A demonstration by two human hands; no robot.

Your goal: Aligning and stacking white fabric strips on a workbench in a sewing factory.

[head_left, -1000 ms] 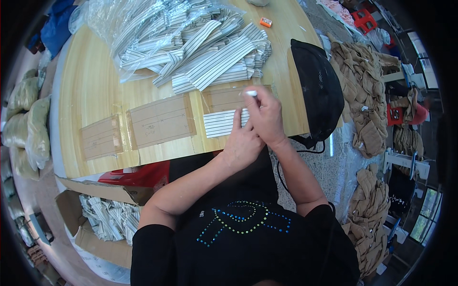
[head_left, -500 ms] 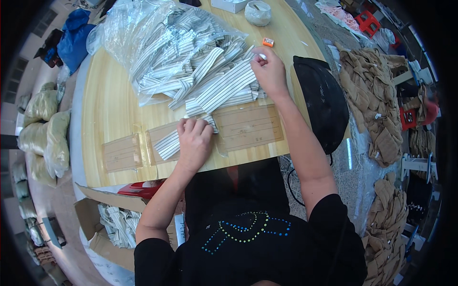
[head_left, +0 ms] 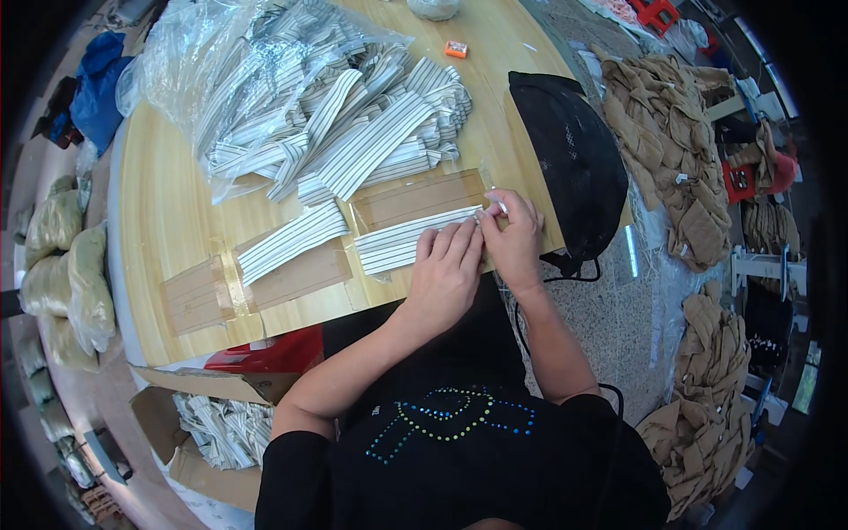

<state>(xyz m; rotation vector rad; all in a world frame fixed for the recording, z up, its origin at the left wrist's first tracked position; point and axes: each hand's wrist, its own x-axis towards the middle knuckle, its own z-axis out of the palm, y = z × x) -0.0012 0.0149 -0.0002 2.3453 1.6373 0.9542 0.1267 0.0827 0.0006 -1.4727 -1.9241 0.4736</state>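
A striped fabric strip [head_left: 389, 246] lies along the near edge of the right cardboard piece [head_left: 424, 201], which has drawn lines and is taped to the table. My left hand [head_left: 446, 269] rests on the strip's right part, fingers stretched flat over the cloth. Beside it, my right hand [head_left: 517, 234] pinches a small white stick [head_left: 502, 208] at the strip's right end; its tip is hidden. A second striped strip [head_left: 294, 238] lies slantwise over the middle cardboard piece [head_left: 305, 276]. Beyond the cardboard, several striped strips [head_left: 380, 141] are heaped, partly inside a clear plastic bag [head_left: 177, 79].
A black bag [head_left: 574, 163] lies at the table's right edge. An orange sharpener-like block [head_left: 456, 49] sits at the far side. Another lined cardboard piece [head_left: 196, 296] is taped at left. Below the table stands an open carton [head_left: 163, 415] of striped strips. Brown garments [head_left: 662, 150] are piled at right.
Both hands have come together over the right cardboard piece, where a strip now lies. My left hand has left the strip on the middle cardboard. The view has shifted somewhat.
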